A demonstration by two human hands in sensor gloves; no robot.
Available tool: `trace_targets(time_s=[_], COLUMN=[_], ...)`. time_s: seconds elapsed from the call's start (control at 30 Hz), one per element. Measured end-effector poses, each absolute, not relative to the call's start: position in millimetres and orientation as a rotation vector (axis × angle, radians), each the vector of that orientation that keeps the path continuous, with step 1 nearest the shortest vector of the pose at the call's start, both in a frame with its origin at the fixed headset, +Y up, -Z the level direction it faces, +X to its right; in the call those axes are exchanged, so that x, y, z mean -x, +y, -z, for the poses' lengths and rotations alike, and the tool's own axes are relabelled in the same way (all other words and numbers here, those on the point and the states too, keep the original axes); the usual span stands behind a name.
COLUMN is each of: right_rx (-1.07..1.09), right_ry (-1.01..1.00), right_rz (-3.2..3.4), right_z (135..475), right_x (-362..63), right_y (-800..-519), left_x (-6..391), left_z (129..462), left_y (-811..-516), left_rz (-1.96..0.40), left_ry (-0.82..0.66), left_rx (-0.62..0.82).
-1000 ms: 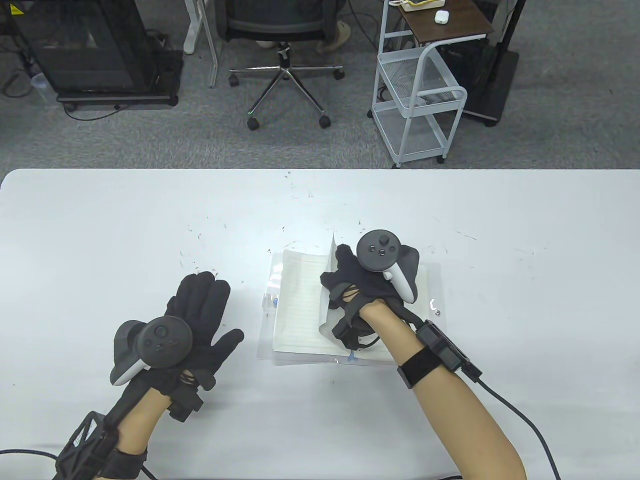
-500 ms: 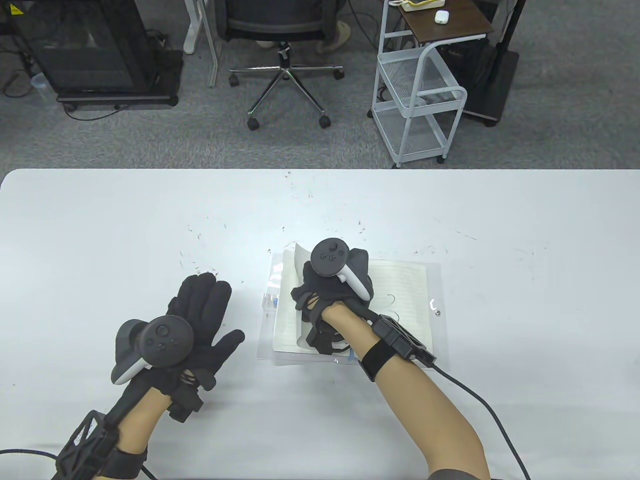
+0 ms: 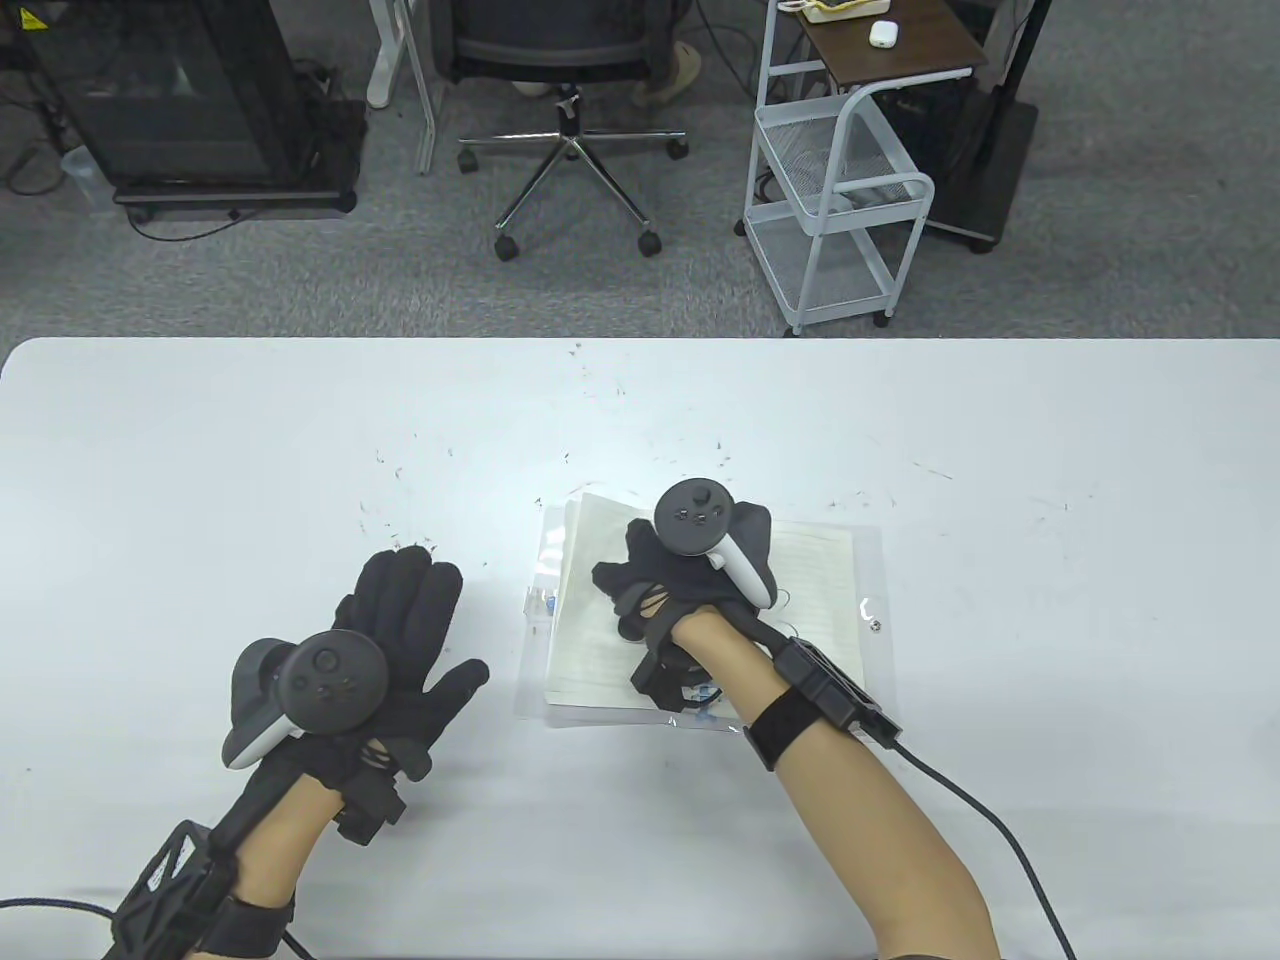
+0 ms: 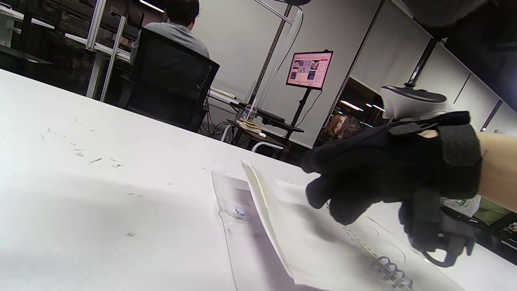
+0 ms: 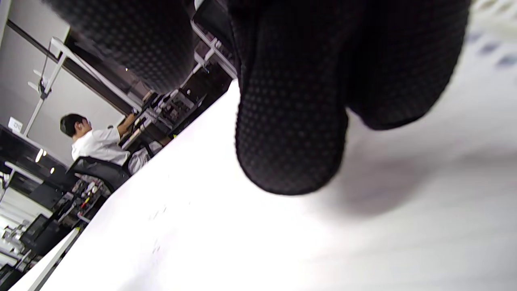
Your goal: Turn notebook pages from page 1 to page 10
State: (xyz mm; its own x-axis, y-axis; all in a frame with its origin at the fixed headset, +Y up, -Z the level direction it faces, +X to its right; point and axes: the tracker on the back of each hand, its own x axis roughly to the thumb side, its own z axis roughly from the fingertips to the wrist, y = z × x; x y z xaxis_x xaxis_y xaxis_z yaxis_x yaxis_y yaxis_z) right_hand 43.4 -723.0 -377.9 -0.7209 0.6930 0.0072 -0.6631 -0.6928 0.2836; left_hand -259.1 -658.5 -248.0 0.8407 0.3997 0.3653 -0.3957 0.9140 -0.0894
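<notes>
notebook (image 3: 690, 610): open, flat on white worktop (image 3: 200, 450), centre-front, w/ clear plastic cover spread under it; spiral binding shows at near edge in left wrist view.
left page (image 3: 590, 620): lined, lying nearly flat, far edge slightly lifted off the cover in left wrist view.
right page (image 3: 820, 580): lined, flat, partly hidden by the hand.
right hand (image 3: 690, 580): over the notebook's middle, palm down, fingers (image 4: 343, 202) loosely curled above the left page; whether tips touch paper, can't tell. Nothing seen gripped; grip state unclear. Right wrist view: only blurred glove tips v. close over white paper.
left hand (image 3: 390, 640): flat on worktop, left of notebook & apart from it, fingers spread, holds nothing.
trackers: one on back of each hand.
bg: office chair (image 3: 570, 60), white wire cart (image 3: 840, 200) beyond worktop's far edge.
</notes>
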Motion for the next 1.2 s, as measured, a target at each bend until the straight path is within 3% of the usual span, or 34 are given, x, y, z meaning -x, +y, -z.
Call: trace_targets(time_s=[0.33,0.5,0.63,0.73,0.97,1.2], right_rx=[-0.036,-0.071,-0.103,-0.129,-0.140,-0.180], right_ry=[0.063,0.315,0.547,0.610,0.549,0.320], right_rz=[-2.621,-2.803,-2.820,-2.806,-2.806,-2.809], right_z=[364,361,360,360,357,351], right_x=[-153,-178,-183,-180,-172,-159], right_y=[-723,-753,-778,-788,-786,-767], left_x=[260,260,259,259,258,257], left_z=[249,249,248,249,249,248], left_y=[-659,-659,-659,-659,-659,-657], left_rz=[-0.419,-0.419,-0.416,-0.416,-0.414,-0.417], left_ry=[-0.379,-0.379,-0.362,-0.362,-0.368,-0.370], left_rx=[0.015,0.015,0.036,0.039,0.043,0.036])
